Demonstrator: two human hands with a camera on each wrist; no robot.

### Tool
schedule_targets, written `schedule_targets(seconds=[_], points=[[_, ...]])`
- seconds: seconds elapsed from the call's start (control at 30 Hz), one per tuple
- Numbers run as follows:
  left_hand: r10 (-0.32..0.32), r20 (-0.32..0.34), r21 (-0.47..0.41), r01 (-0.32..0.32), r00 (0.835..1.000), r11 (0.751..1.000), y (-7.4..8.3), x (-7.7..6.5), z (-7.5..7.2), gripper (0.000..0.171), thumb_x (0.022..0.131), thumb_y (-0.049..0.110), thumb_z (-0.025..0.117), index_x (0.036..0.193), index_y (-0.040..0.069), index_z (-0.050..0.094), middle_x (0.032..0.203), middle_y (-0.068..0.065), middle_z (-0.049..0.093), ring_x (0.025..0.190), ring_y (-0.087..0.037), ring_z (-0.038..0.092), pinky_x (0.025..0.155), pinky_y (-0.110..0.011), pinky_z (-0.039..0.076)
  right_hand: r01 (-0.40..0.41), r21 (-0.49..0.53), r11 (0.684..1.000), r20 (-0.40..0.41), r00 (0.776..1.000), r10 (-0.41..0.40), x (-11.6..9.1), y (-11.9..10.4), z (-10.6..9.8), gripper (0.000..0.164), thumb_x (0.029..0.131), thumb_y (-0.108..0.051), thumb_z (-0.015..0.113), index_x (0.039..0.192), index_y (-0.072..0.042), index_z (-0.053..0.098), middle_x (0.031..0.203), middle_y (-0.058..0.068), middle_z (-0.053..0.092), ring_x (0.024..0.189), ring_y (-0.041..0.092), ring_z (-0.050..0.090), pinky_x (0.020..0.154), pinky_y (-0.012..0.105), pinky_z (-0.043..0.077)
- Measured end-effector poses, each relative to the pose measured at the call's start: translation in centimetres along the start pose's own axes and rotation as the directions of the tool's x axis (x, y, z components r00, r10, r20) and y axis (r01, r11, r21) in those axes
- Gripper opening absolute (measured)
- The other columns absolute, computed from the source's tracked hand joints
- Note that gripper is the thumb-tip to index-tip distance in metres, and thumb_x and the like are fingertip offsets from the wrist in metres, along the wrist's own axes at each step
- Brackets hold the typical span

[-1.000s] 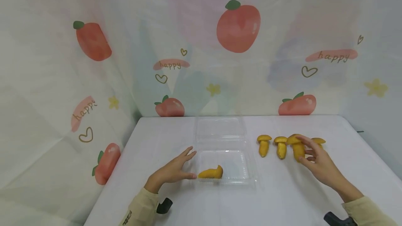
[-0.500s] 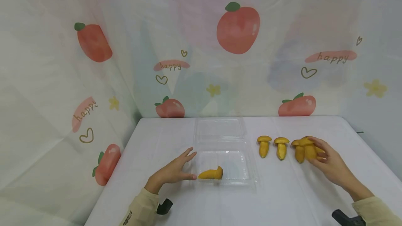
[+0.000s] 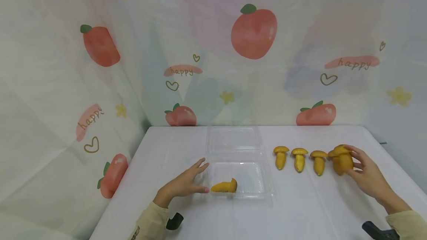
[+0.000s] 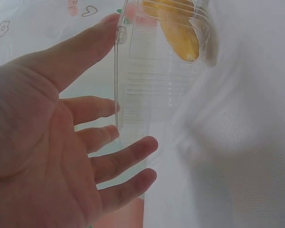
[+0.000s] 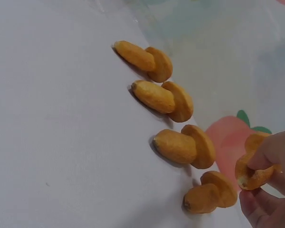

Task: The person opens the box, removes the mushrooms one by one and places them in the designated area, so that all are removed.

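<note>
My right hand [image 3: 368, 175] grips a yellow toy mushroom [image 3: 345, 160] by its stem, thumb on one side and fingers on the other. In the right wrist view this held mushroom [image 5: 252, 172] is off the table, beside the end of a row of similar mushrooms. The end mushroom [image 5: 203, 197] lies partly behind it in the head view. Fingers spread, my left hand [image 3: 182, 182] is at the left side of a clear plastic clamshell box [image 3: 255, 195], its thumb at the rim. One mushroom [image 3: 225, 186] lies sideways inside the box's front half.
The mushrooms in the row, such as the leftmost mushroom [image 3: 281, 159], lie caps away from me, right of the box. Its raised clear lid [image 3: 233, 138] is folded open at the back. A fruit-print cloth [image 3: 213, 47] hangs behind the white table [image 3: 247, 221].
My right hand has moved to the right with the mushroom, past the third mushroom in the row to the end one. The left hand and box have stayed in place.
</note>
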State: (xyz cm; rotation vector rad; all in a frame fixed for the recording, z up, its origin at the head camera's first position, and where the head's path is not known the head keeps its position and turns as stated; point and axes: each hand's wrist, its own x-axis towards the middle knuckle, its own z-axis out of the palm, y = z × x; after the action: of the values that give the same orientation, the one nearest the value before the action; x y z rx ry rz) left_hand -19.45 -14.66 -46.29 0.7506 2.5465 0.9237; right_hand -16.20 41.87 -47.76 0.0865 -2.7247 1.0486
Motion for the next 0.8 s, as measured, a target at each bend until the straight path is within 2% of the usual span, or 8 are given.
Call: schedule_targets(seconds=[0.1,0.17,0.47,0.73,0.77,0.8], points=[[-0.005,0.003,-0.001,0.005,1.0,1.0,0.1,-0.1,0.1,0.089,0.088,0.034,0.079,0.158,0.005,0.032,0.17,-0.017,0.014,0.154,-0.042,0.024,0.119,-0.063,0.03,-0.033,0.002,0.999,0.003,0.999,0.033,-0.1,0.4,-0.4,0.072,0.096,0.004,0.059,0.156,0.004,0.02,0.147,0.047,0.029,0.124,0.046,0.048,0.067,-0.004,0.035],[-0.007,0.006,0.003,0.007,1.0,1.0,0.1,-0.1,0.1,0.09,0.088,0.034,0.079,0.159,0.005,0.031,0.17,-0.017,0.014,0.154,-0.042,0.024,0.119,-0.063,0.03,-0.054,0.008,0.999,0.005,0.999,0.054,0.0,0.5,-0.7,0.071,0.097,0.004,0.059,0.156,0.007,0.018,0.146,0.05,0.027,0.109,0.062,0.044,0.064,-0.003,0.035],[0.006,-0.003,0.012,-0.006,1.0,1.0,-0.1,0.1,0.1,0.09,0.088,0.034,0.079,0.158,0.005,0.032,0.17,-0.018,0.014,0.154,-0.042,0.024,0.119,-0.063,0.03,-0.066,-0.011,0.998,-0.028,0.997,0.066,0.3,1.7,-1.8,0.07,0.097,0.004,0.058,0.153,0.011,0.017,0.144,0.049,0.027,0.108,0.062,0.041,0.063,-0.004,0.034],[-0.007,0.005,0.007,0.007,1.0,1.0,-0.1,-0.1,0.2,0.09,0.088,0.036,0.079,0.159,0.005,0.031,0.17,-0.017,0.014,0.154,-0.041,0.024,0.119,-0.063,0.03,-0.196,-0.013,0.981,0.028,0.98,0.196,0.9,4.6,-2.8,0.073,0.097,0.003,0.054,0.153,0.015,0.009,0.149,0.048,0.015,0.121,0.066,0.033,0.056,0.004,0.038],[-0.005,0.004,0.009,0.005,1.0,1.0,-0.1,-0.1,0.1,0.09,0.088,0.036,0.079,0.159,0.005,0.031,0.17,-0.017,0.014,0.154,-0.041,0.024,0.12,-0.063,0.03,-0.204,-0.013,0.979,0.036,0.978,0.204,1.0,5.0,-2.8,0.073,0.096,0.003,0.054,0.152,0.015,0.009,0.149,0.048,0.016,0.122,0.066,0.032,0.058,0.005,0.04],[-0.001,0.003,0.012,0.001,1.0,1.0,-0.1,0.0,0.1,0.09,0.088,0.036,0.079,0.159,0.005,0.031,0.17,-0.017,0.014,0.154,-0.041,0.024,0.12,-0.062,0.03,-0.211,-0.012,0.977,0.048,0.976,0.211,1.0,5.4,-2.7,0.073,0.096,0.002,0.054,0.152,0.016,0.008,0.149,0.048,0.015,0.122,0.066,0.031,0.068,0.01,0.049]])
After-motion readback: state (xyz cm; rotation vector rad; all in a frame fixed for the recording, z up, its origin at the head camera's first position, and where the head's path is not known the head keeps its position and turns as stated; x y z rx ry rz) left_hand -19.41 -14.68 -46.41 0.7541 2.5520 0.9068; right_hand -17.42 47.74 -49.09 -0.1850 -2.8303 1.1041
